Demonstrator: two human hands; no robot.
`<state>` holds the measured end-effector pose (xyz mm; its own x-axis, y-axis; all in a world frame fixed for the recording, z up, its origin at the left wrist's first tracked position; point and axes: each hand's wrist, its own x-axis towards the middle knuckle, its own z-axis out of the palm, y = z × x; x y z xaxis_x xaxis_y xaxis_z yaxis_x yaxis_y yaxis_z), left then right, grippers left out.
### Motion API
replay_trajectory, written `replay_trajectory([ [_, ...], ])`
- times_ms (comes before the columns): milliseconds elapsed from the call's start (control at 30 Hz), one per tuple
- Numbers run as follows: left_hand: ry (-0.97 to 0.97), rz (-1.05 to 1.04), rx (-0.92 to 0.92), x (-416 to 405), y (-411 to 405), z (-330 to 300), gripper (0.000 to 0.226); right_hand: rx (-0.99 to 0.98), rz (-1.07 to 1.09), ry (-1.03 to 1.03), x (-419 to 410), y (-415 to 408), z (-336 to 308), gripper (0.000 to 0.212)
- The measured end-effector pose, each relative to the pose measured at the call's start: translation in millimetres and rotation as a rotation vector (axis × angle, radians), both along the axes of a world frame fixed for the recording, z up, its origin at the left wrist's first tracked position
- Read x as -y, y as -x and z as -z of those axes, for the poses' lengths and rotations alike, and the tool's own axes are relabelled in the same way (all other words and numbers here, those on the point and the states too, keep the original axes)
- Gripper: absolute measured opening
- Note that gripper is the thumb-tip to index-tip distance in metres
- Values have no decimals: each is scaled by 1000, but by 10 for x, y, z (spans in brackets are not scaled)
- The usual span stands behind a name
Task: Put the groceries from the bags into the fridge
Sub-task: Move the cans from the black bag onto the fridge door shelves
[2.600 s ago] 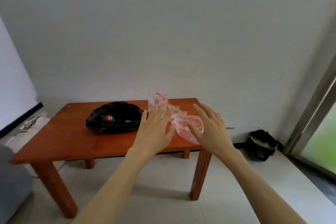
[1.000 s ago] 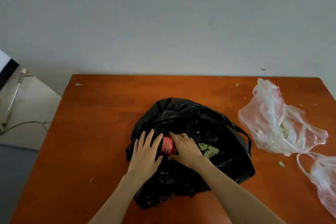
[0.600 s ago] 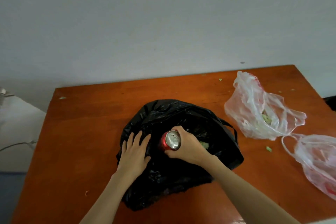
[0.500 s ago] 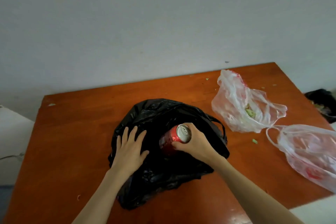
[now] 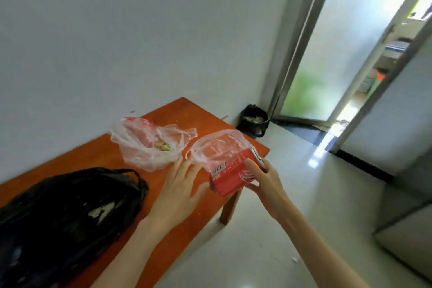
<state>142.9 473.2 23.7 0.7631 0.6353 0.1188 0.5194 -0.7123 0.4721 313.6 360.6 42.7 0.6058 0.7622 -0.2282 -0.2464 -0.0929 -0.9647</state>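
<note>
My right hand grips a red soda can, held on its side above the table's right end. My left hand hovers beside the can with fingers straight and spread, holding nothing. A black plastic bag lies open on the orange wooden table at lower left, with green leaves showing inside. Two clear plastic bags sit further along the table: one holds some green scraps, the other lies right behind the can. A grey appliance, possibly the fridge, stands at the right edge.
A small black bin stands on the floor in the corner past the table. A doorway with a frosted glass door opens at upper right. The pale tiled floor stretches between the table and the grey appliance.
My right hand has lifted the can out of the black bag and carried it right. My left hand has left the bag. The view has swung right toward the doorway.
</note>
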Motion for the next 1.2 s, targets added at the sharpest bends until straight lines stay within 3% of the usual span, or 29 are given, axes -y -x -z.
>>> replay_trajectory([
  [200,154,390,66,1124,-1292,-205,77,63,284,-30,1427,-753,-198,48],
  [300,113,480,140,1642,-1865,-312,71,133,397,-50,2022,-1088,-324,58],
  [367,81,542,177,1938,-2234,-371,74,138,483,-89,2385,-1307,-398,53],
  [633,341,727,360,2993,-3853,-701,66,139,716,-327,3382,-2469,-595,45],
  [733,376,819,402,3343,-4506,-860,62,232,752,-285,3719,-3043,-863,59],
  [800,372,856,431,3588,-4958,-1056,63,296,767,-241,3955,-3453,-1115,57],
  [900,301,943,439,3919,-5579,-1434,73,411,794,-213,4307,-4041,-1502,37],
  [1033,56,1031,496,4227,-6325,-1978,68,611,914,-252,4775,-4692,-2025,41],
  [1200,-332,920,722,4504,-7051,-2806,55,931,996,-220,5305,-5427,-2643,45],
])
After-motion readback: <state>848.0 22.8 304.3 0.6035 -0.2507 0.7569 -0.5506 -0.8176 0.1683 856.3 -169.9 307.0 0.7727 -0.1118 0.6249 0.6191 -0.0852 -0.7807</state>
